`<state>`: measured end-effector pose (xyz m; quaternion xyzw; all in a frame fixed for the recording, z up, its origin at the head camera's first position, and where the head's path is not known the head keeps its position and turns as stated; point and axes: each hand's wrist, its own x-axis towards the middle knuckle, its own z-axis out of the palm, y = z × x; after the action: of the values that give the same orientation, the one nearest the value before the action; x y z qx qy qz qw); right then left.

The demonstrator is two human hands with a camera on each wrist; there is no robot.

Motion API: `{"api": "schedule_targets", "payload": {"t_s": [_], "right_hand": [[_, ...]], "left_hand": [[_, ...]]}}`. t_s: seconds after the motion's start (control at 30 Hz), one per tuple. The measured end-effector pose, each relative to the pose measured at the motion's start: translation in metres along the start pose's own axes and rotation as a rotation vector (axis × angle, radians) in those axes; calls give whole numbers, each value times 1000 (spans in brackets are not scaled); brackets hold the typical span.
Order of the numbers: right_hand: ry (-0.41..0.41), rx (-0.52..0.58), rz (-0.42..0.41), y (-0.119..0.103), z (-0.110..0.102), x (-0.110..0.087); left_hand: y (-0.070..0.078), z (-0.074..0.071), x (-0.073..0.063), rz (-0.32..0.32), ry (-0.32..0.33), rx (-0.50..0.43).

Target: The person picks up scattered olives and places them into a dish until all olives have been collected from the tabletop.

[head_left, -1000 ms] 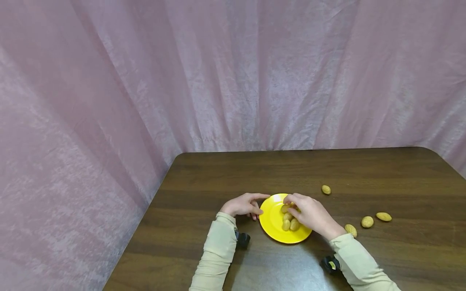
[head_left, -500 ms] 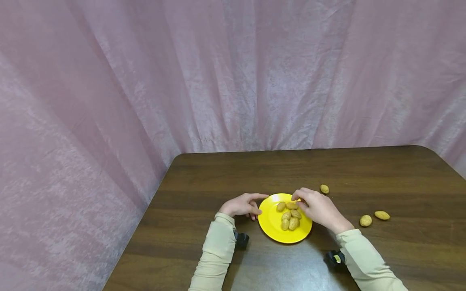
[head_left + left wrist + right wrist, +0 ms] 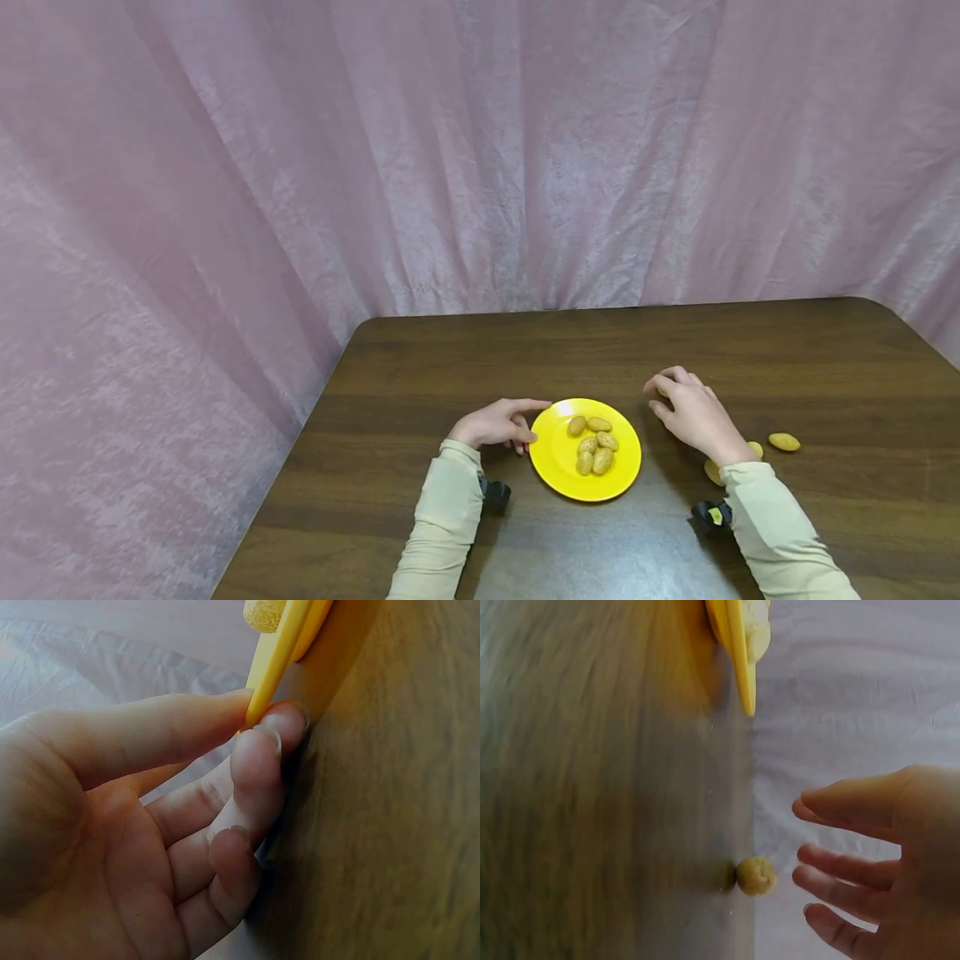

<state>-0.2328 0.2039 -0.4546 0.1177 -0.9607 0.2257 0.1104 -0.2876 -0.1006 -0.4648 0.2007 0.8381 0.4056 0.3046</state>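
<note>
My left hand [image 3: 495, 422] pinches the left rim of a round yellow plate [image 3: 551, 467]. The left wrist view shows the thumb on the rim's upper face and fingers [image 3: 259, 761] beneath it. Several small rough yellow-brown potatoes [image 3: 602, 461] lie grouped on the plate. To the plate's right, my right hand [image 3: 693, 421] hovers above the table with fingers spread and nothing held. One loose potato [image 3: 756, 875] sits on the table just ahead of those fingertips in the right wrist view; in the head view the hand mostly covers it.
Another potato [image 3: 784, 442] lies on the brown wooden table [image 3: 450, 358] to the right. Two more, including one potato [image 3: 712, 472], are partly hidden by the right wrist. A pink curtain [image 3: 480, 167] hangs behind the table's far edge.
My right hand has moved off the plate, right and away from me, to the loose potato at the back. The plate's potatoes are uncovered. My left hand keeps its place at the rim.
</note>
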Motion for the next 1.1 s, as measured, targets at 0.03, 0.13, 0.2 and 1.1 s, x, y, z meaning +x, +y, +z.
{"api": "schedule_targets", "payload": {"t_s": [0.03, 0.13, 0.2, 1.1], "right_hand": [[-7, -1, 11, 1, 0, 0], [-32, -3, 40, 5, 0, 0], [-52, 1, 53, 6, -1, 0], [-176, -16, 73, 20, 0, -5]], "left_hand": [[0, 0, 0, -3, 2, -1], [1, 0, -1, -11, 8, -5], [1, 0, -1, -12, 12, -5], [0, 1, 1, -15, 12, 1]]}}
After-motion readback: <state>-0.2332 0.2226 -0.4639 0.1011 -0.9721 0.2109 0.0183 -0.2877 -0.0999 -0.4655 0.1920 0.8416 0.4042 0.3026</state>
